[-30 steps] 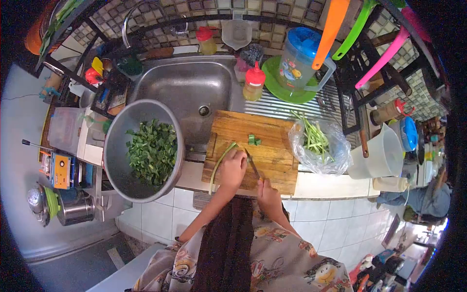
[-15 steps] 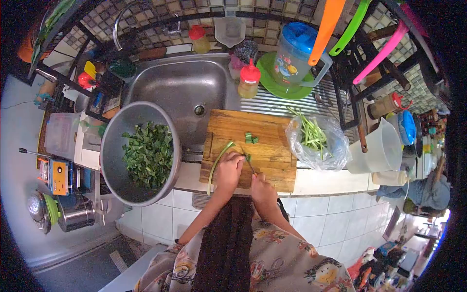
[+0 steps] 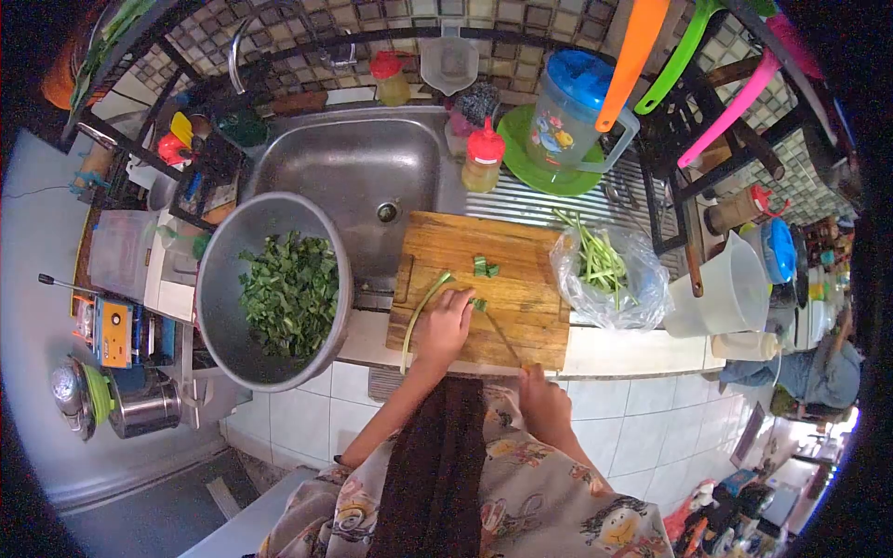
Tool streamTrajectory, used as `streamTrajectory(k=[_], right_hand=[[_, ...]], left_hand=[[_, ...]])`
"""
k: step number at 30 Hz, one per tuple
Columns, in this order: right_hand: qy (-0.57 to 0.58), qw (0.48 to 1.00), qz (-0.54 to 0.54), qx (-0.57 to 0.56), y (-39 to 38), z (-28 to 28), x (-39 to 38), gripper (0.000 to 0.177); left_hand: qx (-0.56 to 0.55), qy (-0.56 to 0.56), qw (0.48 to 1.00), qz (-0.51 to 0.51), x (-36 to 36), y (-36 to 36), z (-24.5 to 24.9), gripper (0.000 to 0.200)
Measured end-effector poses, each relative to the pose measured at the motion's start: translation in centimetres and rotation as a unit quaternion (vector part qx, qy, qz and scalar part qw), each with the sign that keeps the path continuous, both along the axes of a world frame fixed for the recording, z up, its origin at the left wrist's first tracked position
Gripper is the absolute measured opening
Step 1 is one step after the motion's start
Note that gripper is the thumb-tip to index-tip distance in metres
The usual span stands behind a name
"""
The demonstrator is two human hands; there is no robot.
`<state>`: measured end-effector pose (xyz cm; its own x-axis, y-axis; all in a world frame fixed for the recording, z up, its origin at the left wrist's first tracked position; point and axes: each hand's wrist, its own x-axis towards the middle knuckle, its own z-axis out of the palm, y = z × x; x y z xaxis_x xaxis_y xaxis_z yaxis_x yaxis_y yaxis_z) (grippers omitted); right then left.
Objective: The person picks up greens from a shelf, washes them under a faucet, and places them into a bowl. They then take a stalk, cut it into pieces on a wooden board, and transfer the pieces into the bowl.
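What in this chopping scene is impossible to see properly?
- Head view, green stalk: its cut end lies under the left hand.
- Head view, knife: its handle is wrapped inside the right hand.
- Head view, person at the right edge: too small and warped by the lens.

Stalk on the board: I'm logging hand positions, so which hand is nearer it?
Left. The left hand rests on the stalk; the right hand, holding the knife, is past the board's near edge, apart from it.
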<state>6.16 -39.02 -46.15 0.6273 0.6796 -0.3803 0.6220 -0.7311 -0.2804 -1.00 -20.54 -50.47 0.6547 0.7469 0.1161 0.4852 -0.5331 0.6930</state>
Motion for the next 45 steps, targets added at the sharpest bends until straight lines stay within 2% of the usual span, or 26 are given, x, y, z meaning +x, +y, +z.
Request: streamTrajectory(k=[2,4,7,11,13,14,18,19,21,22,24,25,27,29,31,32,36,37,39,40,42,43,45], right_hand=[[-0.007,1.000,-0.009,0.012,-0.5,0.5,0.9,0.030],[-0.027,0.999,-0.017,0.008,-0.4,1.7,1.3,0.031],[-0.004,0.997,-0.076,0.003,-0.2,2.0,2.1,0.031],[0.003,0.994,-0.102,0.048,0.3,1.8,2.7,0.032],[0.007,0.992,-0.105,0.064,0.8,2.1,2.8,0.032],[0.012,0.992,-0.100,0.073,1.1,2.6,2.8,0.032],[0.023,0.993,-0.083,0.081,1.4,2.3,3.4,0.032],[0.022,0.993,-0.078,0.083,1.4,2.0,3.5,0.032],[0.025,0.996,-0.061,0.067,1.6,1.6,3.8,0.034],[0.026,0.996,-0.057,0.069,1.7,1.2,3.9,0.034],[0.025,0.997,-0.053,0.057,1.8,0.6,4.1,0.036],[0.026,0.996,-0.054,0.059,1.8,0.6,4.1,0.036],[0.022,0.998,-0.031,0.046,1.6,0.6,4.3,0.037],[0.020,0.998,-0.030,0.047,1.4,0.4,4.6,0.037],[0.017,0.998,-0.028,0.048,1.3,0.5,4.8,0.037],[0.020,0.998,-0.036,0.053,1.4,0.6,4.8,0.037],[0.020,0.994,-0.057,0.086,1.0,0.2,4.8,0.037],[0.016,0.994,-0.060,0.087,1.0,0.4,4.7,0.037],[0.027,0.994,-0.066,0.086,0.9,1.1,4.5,0.036],[0.025,0.994,-0.069,0.087,0.6,0.9,4.5,0.036],[0.030,0.992,-0.064,0.107,0.2,0.4,4.4,0.034],[0.030,0.992,-0.067,0.107,0.1,0.3,4.4,0.034],[0.034,0.990,-0.070,0.114,-0.1,0.3,4.4,0.033]], left_hand=[[0.007,0.006,1.000,0.000,0.3,-0.3,0.3,0.025],[0.072,0.072,0.995,0.005,0.6,-0.8,1.0,0.024],[0.111,0.096,0.989,0.008,1.3,-1.0,-0.4,0.023],[0.098,0.098,0.990,-0.010,1.7,-0.9,-2.3,0.023],[0.096,0.025,0.995,-0.010,1.7,-0.4,-2.0,0.017],[0.099,0.022,0.995,-0.011,1.2,-0.2,-1.8,0.017],[0.082,-0.107,0.964,0.229,-4.1,3.0,8.6,0.008],[0.123,-0.125,0.949,0.264,-5.5,4.2,11.3,0.005],[0.228,-0.076,0.929,0.281,-9.4,7.5,12.6,0.006],[0.182,0.030,0.932,0.311,-11.2,8.6,12.8,0.011],[0.241,0.103,0.909,0.323,-13.9,10.9,11.5,0.024],[0.243,0.103,0.909,0.323,-13.9,10.9,11.1,0.024],[0.314,0.058,0.868,0.379,-12.6,10.4,10.9,0.036],[0.295,0.019,0.906,0.302,-9.6,9.4,11.6,0.035],[0.186,0.012,0.971,0.153,-5.8,7.6,12.0,0.032],[0.139,-0.003,0.985,0.099,-3.9,6.8,10.1,0.028],[0.097,-0.045,0.989,-0.106,3.2,6.8,3.4,0.025],[0.098,-0.048,0.988,-0.108,4.1,6.9,2.3,0.025],[0.055,0.074,0.984,-0.151,5.6,7.1,1.3,0.021],[0.056,0.072,0.984,-0.154,6.0,7.1,1.4,0.021],[-0.013,0.165,0.980,-0.111,6.4,7.3,1.8,0.016],[-0.012,0.166,0.979,-0.114,6.3,7.2,1.6,0.016],[-0.088,-0.026,0.992,-0.092,5.5,6.3,1.0,0.022]])
